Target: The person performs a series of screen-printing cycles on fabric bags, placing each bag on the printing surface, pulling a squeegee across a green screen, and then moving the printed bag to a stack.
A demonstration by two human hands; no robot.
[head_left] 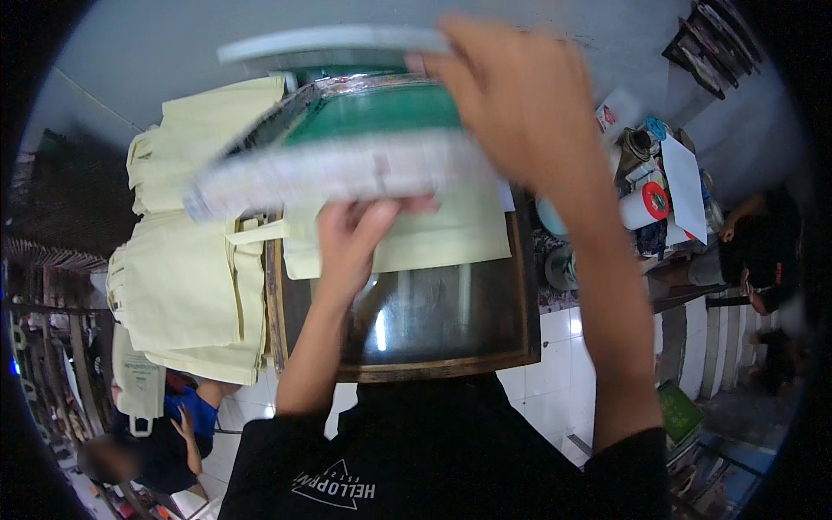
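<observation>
A screen-printing frame (347,178) with green mesh (381,113) is tilted over the table and blurred by motion. My left hand (351,243) grips the middle of its near edge from below. My right hand (520,104) is closed at the far side around the end of a long pale bar that looks like a squeegee (334,39); blur hides its exact shape. Beneath the frame, a cream cloth bag (468,247) lies flat, its strap reaching left. The bag rests on a dark, glossy tabletop (416,321) with a wooden rim.
Stacks of cream bags (186,277) lie along the table's left side. On the right stands a cluttered surface with a white tub with a red lid (646,206) and other containers. One person (165,433) sits at lower left near a hanging bag; another (763,251) is at far right.
</observation>
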